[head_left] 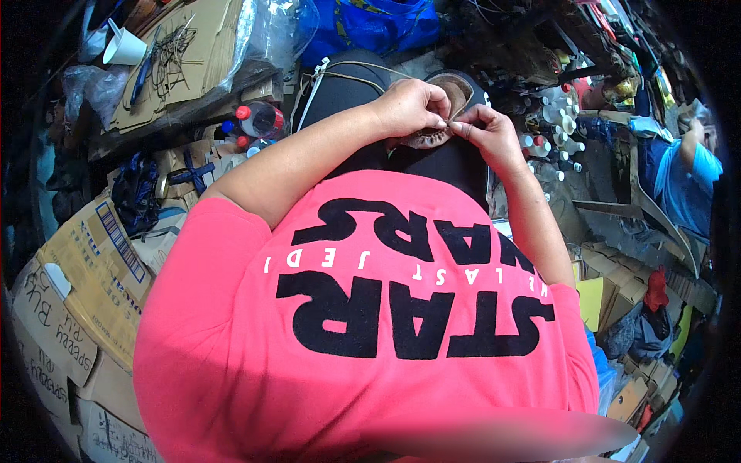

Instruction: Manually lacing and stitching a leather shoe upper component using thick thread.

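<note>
A brown shoe [461, 91] rests on my dark-clad lap, its open top and tan inside showing, with a row of dark marks along the edge near me. My left hand [417, 106] comes in over it with thumb and fingers pinched together at the shoe's edge. Close against those fingertips, my right hand [495, 137] pinches the same spot from the other side. Any small thing between the fingertips is too small to make out. A thin tan cord [359, 64] curves across my lap to the left of the shoe.
Left stand a red-capped bottle [262, 120], flattened cardboard [166, 73] with tangled dark cord, a white cup [124, 48] and boxes [96, 247]. A blue bag [378, 31] lies ahead. Several small bottles [554, 127] cluster at right, where another person in blue [679, 174] sits.
</note>
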A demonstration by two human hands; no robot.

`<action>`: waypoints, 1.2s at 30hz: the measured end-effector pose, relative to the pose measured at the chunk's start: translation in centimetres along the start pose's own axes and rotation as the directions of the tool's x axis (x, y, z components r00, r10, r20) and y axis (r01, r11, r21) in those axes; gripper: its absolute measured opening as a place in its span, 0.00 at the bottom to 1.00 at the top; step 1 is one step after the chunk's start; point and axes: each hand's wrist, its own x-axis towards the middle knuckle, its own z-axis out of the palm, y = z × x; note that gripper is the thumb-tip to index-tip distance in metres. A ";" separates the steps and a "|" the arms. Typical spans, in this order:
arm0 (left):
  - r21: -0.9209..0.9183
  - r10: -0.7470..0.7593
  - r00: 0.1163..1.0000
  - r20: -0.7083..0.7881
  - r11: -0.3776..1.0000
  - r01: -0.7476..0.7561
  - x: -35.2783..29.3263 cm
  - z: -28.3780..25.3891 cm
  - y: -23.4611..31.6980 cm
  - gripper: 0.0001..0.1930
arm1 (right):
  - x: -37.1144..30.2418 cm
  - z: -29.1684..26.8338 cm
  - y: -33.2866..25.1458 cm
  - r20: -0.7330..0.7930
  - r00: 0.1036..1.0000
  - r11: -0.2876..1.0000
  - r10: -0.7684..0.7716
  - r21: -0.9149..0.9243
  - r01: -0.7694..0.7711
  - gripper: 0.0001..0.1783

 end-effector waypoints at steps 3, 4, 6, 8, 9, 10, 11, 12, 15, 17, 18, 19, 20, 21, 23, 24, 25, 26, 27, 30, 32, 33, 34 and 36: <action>0.337 0.304 0.944 -0.126 0.908 -0.247 -0.4 -1.3 -1.1 0.06 | 0.2 -1.0 0.5 0.022 0.997 0.997 -0.068 -0.035 0.069 0.07; 0.260 0.211 0.973 -0.090 0.948 -0.182 -0.9 -2.1 -1.1 0.07 | 0.2 -1.3 0.9 0.026 0.993 0.989 -0.116 -0.084 0.118 0.07; 0.181 0.075 0.988 -0.133 0.982 -0.050 -1.8 -3.7 -1.2 0.07 | 0.0 -1.6 1.2 0.011 0.996 0.996 -0.091 -0.007 0.091 0.07; 0.225 0.078 0.984 -0.158 0.974 -0.042 -2.1 -3.9 -0.3 0.07 | -0.6 -1.4 1.5 -0.002 1.000 0.989 -0.024 0.146 0.024 0.07; 0.280 0.207 0.959 -0.194 0.949 -0.148 -2.0 -3.8 0.1 0.07 | -0.4 -1.3 1.5 -0.003 1.000 0.990 0.004 0.144 -0.003 0.07; 0.340 0.338 0.915 -0.222 0.906 -0.252 -1.6 -3.8 0.7 0.07 | -0.3 -1.3 1.5 -0.004 1.000 0.990 0.003 0.142 -0.002 0.07; 0.383 0.316 0.939 -0.136 0.891 -0.245 -1.5 -3.9 1.5 0.07 | -0.2 -1.2 1.6 -0.001 1.000 0.989 -0.013 0.149 0.013 0.08; 0.423 0.290 0.954 -0.078 0.876 -0.232 -1.2 -3.5 1.6 0.07 | -0.1 -1.2 1.7 0.001 1.000 0.987 -0.030 0.156 0.029 0.08; 0.479 0.249 0.968 0.018 0.848 -0.227 -0.4 -2.4 2.0 0.06 | 0.0 -1.0 1.7 -0.023 0.999 0.996 -0.047 0.079 0.049 0.08; 0.469 0.252 0.967 0.045 0.849 -0.244 0.0 -2.0 2.4 0.05 | 0.1 -0.9 1.6 -0.021 0.999 0.995 -0.042 0.085 0.043 0.08; 0.460 0.253 0.965 0.071 0.850 -0.257 0.1 -1.8 2.5 0.05 | 0.0 -1.0 1.6 -0.015 0.999 0.995 -0.038 0.093 0.040 0.08; 0.478 0.283 0.957 0.069 0.832 -0.281 0.4 -1.7 2.3 0.05 | 0.0 -1.0 1.6 -0.018 0.999 0.995 -0.038 0.092 0.039 0.08; 0.478 0.285 0.956 0.070 0.832 -0.283 0.5 -1.6 2.0 0.05 | 0.0 -1.0 1.7 -0.022 0.999 0.996 -0.037 0.085 0.039 0.08; 0.483 0.260 0.962 0.088 0.833 -0.270 0.6 -1.4 1.7 0.05 | -0.1 -1.1 1.8 -0.026 0.999 0.996 -0.037 0.079 0.039 0.08; 0.491 0.235 0.966 0.106 0.833 -0.256 0.8 -1.4 1.3 0.04 | -0.1 -1.2 1.7 -0.011 0.999 0.995 -0.037 0.096 0.038 0.08; 0.527 0.302 0.948 0.099 0.792 -0.307 0.7 -1.6 1.0 0.05 | -0.1 -1.3 1.7 0.005 0.999 0.993 -0.036 0.112 0.036 0.07; 0.562 0.366 0.926 0.094 0.748 -0.353 0.4 -1.9 0.9 0.05 | -0.3 -1.6 1.7 0.006 0.999 0.993 -0.036 0.114 0.035 0.07; 0.575 0.298 0.945 0.139 0.752 -0.321 0.2 -2.7 0.6 0.06 | -0.5 -2.1 1.6 0.016 1.000 0.984 0.009 0.176 -0.012 0.07; 0.544 0.277 0.953 0.127 0.784 -0.300 -0.5 -3.0 0.3 0.05 | -0.8 -2.4 1.6 0.030 0.998 0.970 0.055 0.238 -0.060 0.07; 0.497 0.249 0.961 0.120 0.823 -0.275 -1.0 -2.9 0.4 0.04 | -1.5 -2.1 1.9 -0.003 1.000 0.982 0.019 0.189 -0.018 0.07; 0.480 0.242 0.963 0.120 0.834 -0.270 -0.8 -2.6 1.0 0.04 | -1.7 -2.0 1.6 -0.041 0.995 0.995 -0.096 -0.027 0.095 0.08; 0.421 0.142 0.981 0.130 0.888 -0.184 -0.7 -2.4 1.3 0.05 | -2.1 -1.7 1.4 -0.065 0.985 0.979 -0.158 -0.144 0.147 0.08; 0.363 0.042 0.989 0.143 0.927 -0.092 -0.7 -2.3 1.8 0.06 | -2.5 -1.6 1.1 -0.080 0.971 0.945 -0.225 -0.260 0.198 0.09; 0.373 0.069 0.987 0.146 0.920 -0.120 -0.6 -2.0 2.1 0.06 | -3.5 -1.8 1.4 -0.079 0.981 0.955 -0.179 -0.254 0.154 0.08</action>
